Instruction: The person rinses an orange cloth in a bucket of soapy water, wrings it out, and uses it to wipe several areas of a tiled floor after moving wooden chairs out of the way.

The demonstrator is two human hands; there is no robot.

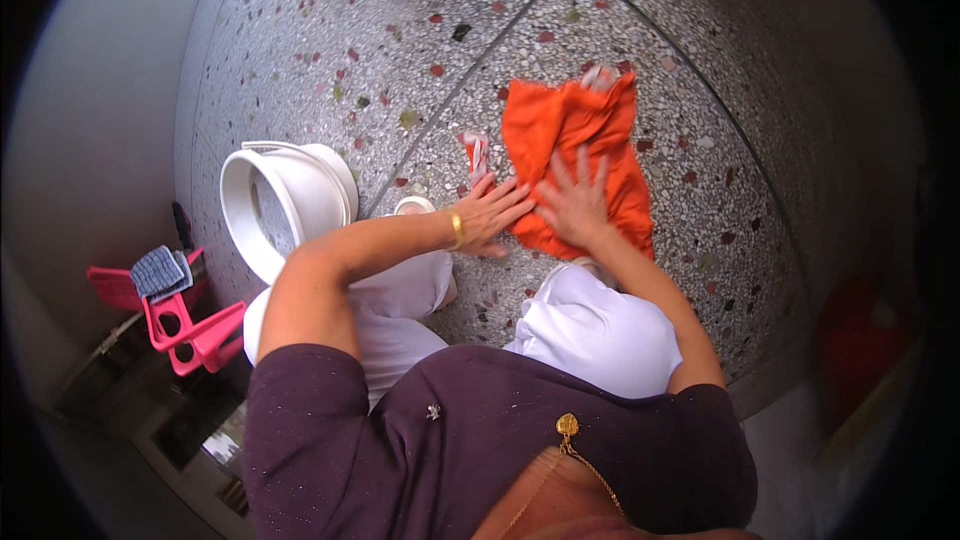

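Observation:
An orange cloth garment (536, 120) lies spread and wrinkled on the terrazzo floor in front of me. My right hand (577, 202) is flat on its middle, fingers spread and slightly blurred. Its left edge is under the fingertips of my left hand (489, 216), which has a gold bangle at the wrist. Beside that hand a narrow strip of white and orange fabric (475, 150) extends to the left, apparently part of the same cloth. Another pale bit of fabric (599, 78) shows at the far edge. Neither hand grips anything visibly.
A white plastic bucket (319, 184) lies tipped on its side at my left, its mouth towards me. Behind it stands a pink plastic stool or chair (180, 326) with a folded blue checked cloth (160, 273) on it. A blurred red object (859, 345) is at the right.

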